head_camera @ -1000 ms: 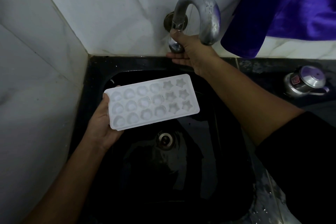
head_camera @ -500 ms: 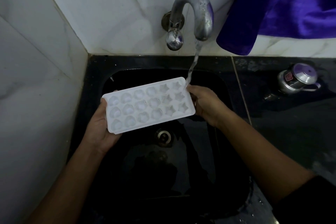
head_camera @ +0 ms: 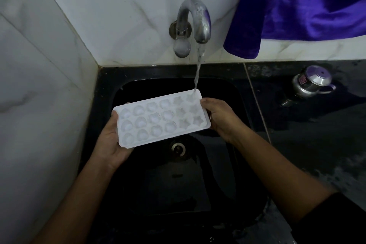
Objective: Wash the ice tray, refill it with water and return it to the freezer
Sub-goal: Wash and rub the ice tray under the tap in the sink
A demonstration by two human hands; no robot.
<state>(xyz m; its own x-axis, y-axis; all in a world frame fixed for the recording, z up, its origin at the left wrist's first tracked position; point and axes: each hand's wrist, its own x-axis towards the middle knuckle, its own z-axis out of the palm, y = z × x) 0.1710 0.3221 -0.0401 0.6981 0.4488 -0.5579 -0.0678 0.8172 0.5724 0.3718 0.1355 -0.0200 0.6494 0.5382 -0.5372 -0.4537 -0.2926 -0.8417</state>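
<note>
White plastic ice tray (head_camera: 161, 118) hangs level over the black sink (head_camera: 107, 93), above its drain (head_camera: 178, 147). The left hand (head_camera: 111, 140) grips its left end and the right hand (head_camera: 221, 119) grips its right end. Water (head_camera: 198, 69) from the metal tap (head_camera: 195, 20) lands on the tray's far right corner. On the dark table (head_camera: 316, 134) stands a lidded steel pot (head_camera: 311, 83), and a purple cloth (head_camera: 297, 10) hangs above it.

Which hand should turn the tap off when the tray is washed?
Probably the right hand: it grips the ice tray end nearest the tap knob. The left hand cups the far end from underneath and could carry the tray alone.
</note>
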